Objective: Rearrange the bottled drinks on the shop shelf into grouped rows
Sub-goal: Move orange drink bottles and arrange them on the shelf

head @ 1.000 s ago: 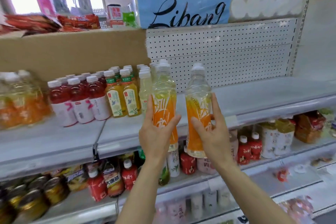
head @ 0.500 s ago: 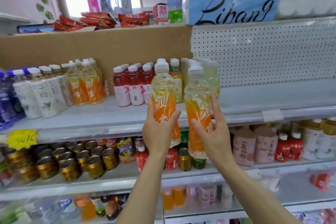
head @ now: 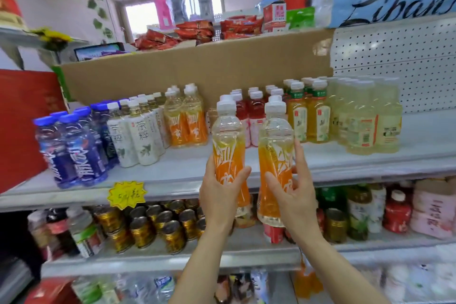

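Note:
My left hand (head: 219, 195) grips an orange-labelled drink bottle (head: 228, 145) upright. A second, identical orange bottle (head: 275, 155) is held in my right hand (head: 292, 198). Both hang side by side in front of the grey shelf (head: 172, 175). On that shelf stand grouped rows: blue bottles (head: 71, 148), white tea bottles (head: 138, 136), matching orange bottles (head: 185, 121), red drinks (head: 254, 111), yellow tea bottles (head: 311, 116) and pale yellow bottles (head: 367, 121).
A cardboard panel (head: 192, 69) backs the shelf, with perforated white board (head: 394, 61) to its right. A red box (head: 22, 126) stands at the left end. A yellow price tag (head: 126, 194) hangs on the shelf edge. Below are gold cans (head: 153, 227) and mixed bottles.
The view has swung left along the shelf, bringing the blue and white bottles into sight. Both hands keep holding the two orange bottles upright, now nearer the orange row.

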